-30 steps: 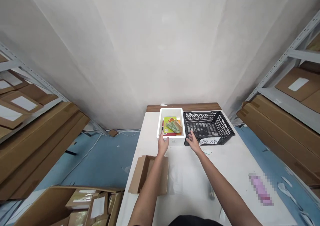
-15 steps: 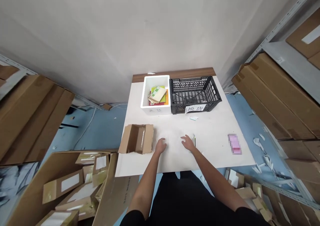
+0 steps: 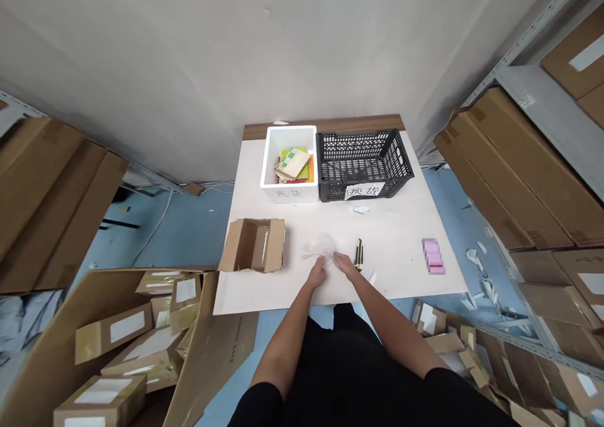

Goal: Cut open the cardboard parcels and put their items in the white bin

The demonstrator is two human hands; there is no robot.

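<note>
My left hand (image 3: 318, 272) and my right hand (image 3: 344, 264) are close together over the front middle of the white table (image 3: 396, 244). Both have closed fingers on a piece of thin clear plastic (image 3: 321, 246), which spreads out crumpled beyond the fingertips; whether it is a bag or a loose sheet I cannot tell. Just right of my right hand lies a black and yellow utility knife (image 3: 359, 255). An open cardboard box (image 3: 253, 246) stands to the left of my left hand.
At the back, a white foam box (image 3: 289, 192) holds several booklets (image 3: 293, 163), beside a black plastic crate (image 3: 365, 166). A pink blurred item (image 3: 433, 255) lies at the right. A large carton (image 3: 207, 326) of parcels stands at the left; shelves of boxes (image 3: 519, 169) flank the right.
My hands have moved together and closed on the clear plastic, which is now lifted and crumpled. The utility knife shows fully. The view has shifted slightly.
</note>
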